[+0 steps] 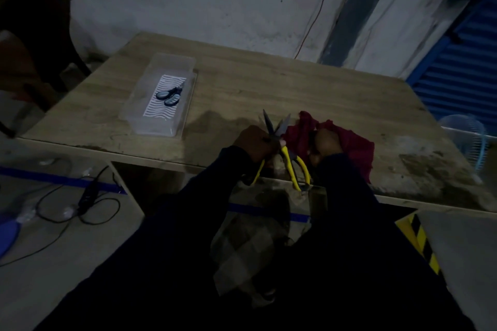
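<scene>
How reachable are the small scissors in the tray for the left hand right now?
Probably not yet: the left hand grips the yellow scissors. The tabletop toward the small scissors in the clear tray looks unobstructed, so freeing that hand should suffice.

Yellow-handled scissors (285, 154), blades open, beside crumpled red cloth (355, 142).

Tray (150, 129) on table (269, 83), rear left; small scissors (170, 94) in tray. Large scissors (285, 153) at near edge; cloth (355, 145) just right.

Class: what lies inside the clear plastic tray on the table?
In the clear tray, small grey-handled scissors lie on a white wavy-patterned card. Whatever the card covers is hidden.
</scene>
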A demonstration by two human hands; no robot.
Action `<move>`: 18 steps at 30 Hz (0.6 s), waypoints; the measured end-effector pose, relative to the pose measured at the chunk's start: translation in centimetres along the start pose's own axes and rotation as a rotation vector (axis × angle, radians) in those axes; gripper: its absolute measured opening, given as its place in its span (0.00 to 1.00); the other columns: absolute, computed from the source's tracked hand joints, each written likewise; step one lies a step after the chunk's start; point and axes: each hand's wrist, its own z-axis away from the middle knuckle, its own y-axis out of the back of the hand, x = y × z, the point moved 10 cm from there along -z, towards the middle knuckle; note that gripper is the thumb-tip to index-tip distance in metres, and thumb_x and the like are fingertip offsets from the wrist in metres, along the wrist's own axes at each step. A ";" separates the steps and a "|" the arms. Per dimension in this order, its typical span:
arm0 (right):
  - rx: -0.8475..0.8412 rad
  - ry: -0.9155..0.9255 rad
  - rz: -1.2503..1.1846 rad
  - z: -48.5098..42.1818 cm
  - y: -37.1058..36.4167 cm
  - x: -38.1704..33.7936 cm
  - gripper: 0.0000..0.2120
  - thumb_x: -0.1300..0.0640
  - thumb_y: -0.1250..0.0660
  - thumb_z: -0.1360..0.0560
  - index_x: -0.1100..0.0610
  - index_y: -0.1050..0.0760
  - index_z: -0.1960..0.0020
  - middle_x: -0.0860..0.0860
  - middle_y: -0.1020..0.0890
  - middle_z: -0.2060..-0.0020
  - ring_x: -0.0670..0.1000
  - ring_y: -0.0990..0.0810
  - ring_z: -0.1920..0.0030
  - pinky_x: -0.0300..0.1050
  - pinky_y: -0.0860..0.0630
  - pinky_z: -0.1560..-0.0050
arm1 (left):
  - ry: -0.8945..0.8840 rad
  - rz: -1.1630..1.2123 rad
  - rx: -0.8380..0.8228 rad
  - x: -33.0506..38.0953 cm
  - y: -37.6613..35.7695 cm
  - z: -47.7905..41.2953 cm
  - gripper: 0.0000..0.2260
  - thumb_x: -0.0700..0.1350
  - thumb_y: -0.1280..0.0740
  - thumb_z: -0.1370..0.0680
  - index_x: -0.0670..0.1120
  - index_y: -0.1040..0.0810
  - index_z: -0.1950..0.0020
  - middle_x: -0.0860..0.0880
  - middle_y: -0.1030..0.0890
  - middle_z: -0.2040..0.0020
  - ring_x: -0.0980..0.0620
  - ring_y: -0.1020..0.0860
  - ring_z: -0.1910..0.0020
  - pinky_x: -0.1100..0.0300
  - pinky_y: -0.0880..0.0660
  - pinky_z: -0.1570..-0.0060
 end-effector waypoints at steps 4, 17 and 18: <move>-0.206 -0.062 -0.428 1.2 -2.4 1.1 0.14 0.61 0.44 0.17 0.59 0.25 0.36 0.51 0.14 0.51 0.48 0.16 0.53 0.45 0.18 0.51 | 0.006 -0.015 -0.029 0.2 -0.1 0.1 0.17 0.56 0.27 0.25 0.43 0.14 0.63 0.49 0.20 0.72 0.51 0.18 0.67 0.68 0.28 0.70; -0.198 0.354 0.139 2.9 -3.9 -2.3 0.12 0.65 0.26 0.29 0.73 0.24 0.53 0.64 0.19 0.59 0.53 0.19 0.61 0.47 0.21 0.51 | 0.008 -0.040 -0.091 0.5 -0.8 0.0 0.16 0.56 0.28 0.24 0.44 0.13 0.61 0.52 0.20 0.71 0.52 0.19 0.67 0.59 0.26 0.63; -0.202 0.336 0.133 3.0 -4.0 -2.2 0.12 0.66 0.26 0.29 0.73 0.24 0.53 0.63 0.19 0.60 0.52 0.19 0.62 0.48 0.21 0.55 | 0.010 -0.033 -0.094 0.5 -0.7 0.0 0.15 0.55 0.28 0.24 0.44 0.13 0.60 0.53 0.20 0.73 0.54 0.20 0.69 0.63 0.27 0.66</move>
